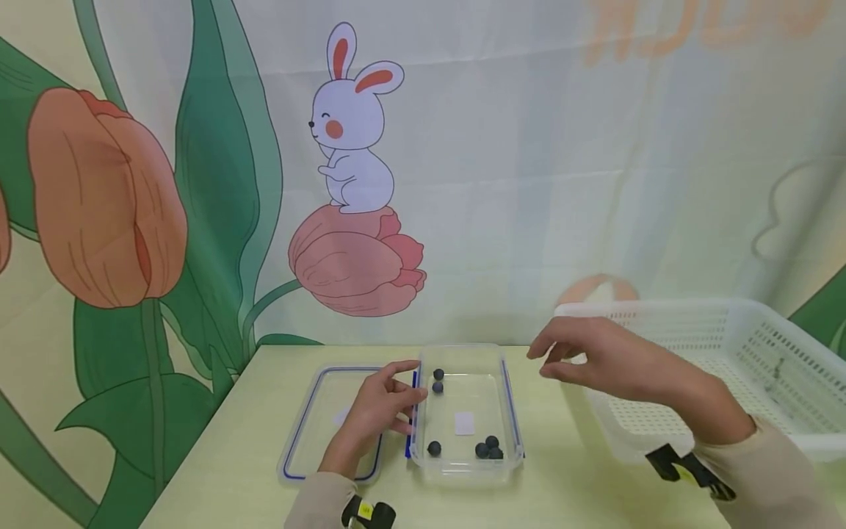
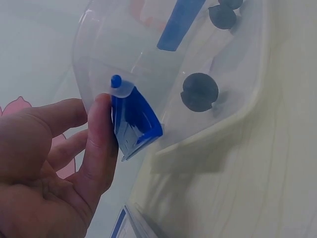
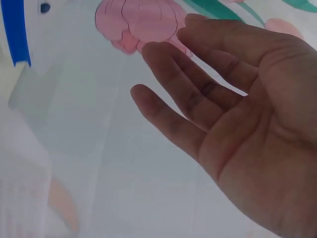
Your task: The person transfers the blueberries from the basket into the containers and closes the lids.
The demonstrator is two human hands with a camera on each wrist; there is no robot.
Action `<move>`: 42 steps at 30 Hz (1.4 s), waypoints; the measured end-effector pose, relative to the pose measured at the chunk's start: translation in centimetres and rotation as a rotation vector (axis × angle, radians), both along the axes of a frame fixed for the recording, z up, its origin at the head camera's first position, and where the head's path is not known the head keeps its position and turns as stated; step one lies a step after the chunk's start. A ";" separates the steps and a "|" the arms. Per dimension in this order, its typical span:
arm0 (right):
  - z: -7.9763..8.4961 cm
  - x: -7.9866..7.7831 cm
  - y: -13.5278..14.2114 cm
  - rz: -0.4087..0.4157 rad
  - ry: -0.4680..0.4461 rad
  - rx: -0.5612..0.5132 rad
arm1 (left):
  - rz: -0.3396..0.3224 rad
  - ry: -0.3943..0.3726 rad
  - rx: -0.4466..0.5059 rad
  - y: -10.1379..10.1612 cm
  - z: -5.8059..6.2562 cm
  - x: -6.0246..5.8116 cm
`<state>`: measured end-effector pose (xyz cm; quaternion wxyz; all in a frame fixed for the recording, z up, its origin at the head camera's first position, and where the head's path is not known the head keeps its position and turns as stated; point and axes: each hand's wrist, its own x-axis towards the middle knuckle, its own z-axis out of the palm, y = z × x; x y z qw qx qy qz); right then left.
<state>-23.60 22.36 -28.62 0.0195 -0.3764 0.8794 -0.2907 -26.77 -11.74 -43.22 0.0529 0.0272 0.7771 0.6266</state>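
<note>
A clear plastic food container (image 1: pixel 463 477) with blue side latches stands without its lid on the table. Inside it lie several small dark round pieces (image 1: pixel 434 448) that look like blueberries, some at the front right corner, others along the left side. My left hand (image 1: pixel 380 404) holds the container's left wall, its fingers at the rim beside a blue latch (image 2: pixel 136 119). In the air to the right of the container hangs my right hand (image 1: pixel 588 356), fingers loosely bent and apart. Nothing is between them in the right wrist view (image 3: pixel 247 109).
The blue-edged clear lid (image 1: pixel 297 441) lies flat left of the container, partly under my left forearm. A white plastic basket (image 1: pixel 661 316) stands at the right, below and behind my right arm. A printed curtain with a rabbit (image 1: pixel 360 176) hangs behind the table.
</note>
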 end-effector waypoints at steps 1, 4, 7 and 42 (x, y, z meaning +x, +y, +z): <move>0.3 -0.2 0.4 -0.009 0.001 0.006 | 0.001 0.000 -0.001 0.0 0.0 0.0; 0.9 -1.1 1.8 -0.042 -0.016 0.017 | 0.010 0.001 -0.011 0.0 -0.1 0.0; 0.9 -2.2 3.1 -0.075 -0.045 0.020 | 0.015 0.002 -0.018 0.1 -0.1 0.1; -9.0 -13.0 11.3 -0.159 -0.422 0.111 | 0.025 -0.019 -0.010 0.2 0.0 0.0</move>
